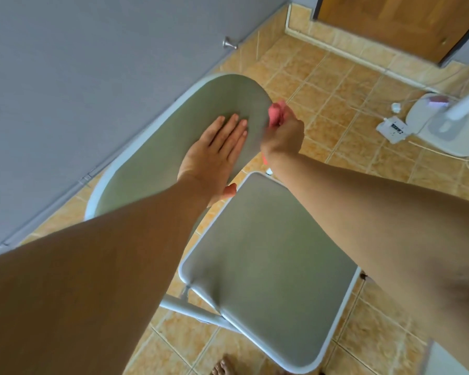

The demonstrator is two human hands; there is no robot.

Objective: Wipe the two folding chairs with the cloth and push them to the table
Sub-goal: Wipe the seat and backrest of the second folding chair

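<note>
chair: the folding chair (268,253) stands open on the tile floor, beside the grey wall.
left: the left hand (214,155) lies flat on the chair back (160,158), fingers straight; its thumb may hook under the edge.
right: the right hand (283,136) is curled tight round the pink cloth (276,115), at the back's side edge.
cloth feel: soft, squashy.
chair feel: hard, probably light, could slide or fold. best held at the top of the back.

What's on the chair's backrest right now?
The left hand lies flat on the backrest. The right hand grips the pink cloth at its edge; much of the cloth is covered by that hand.
</note>
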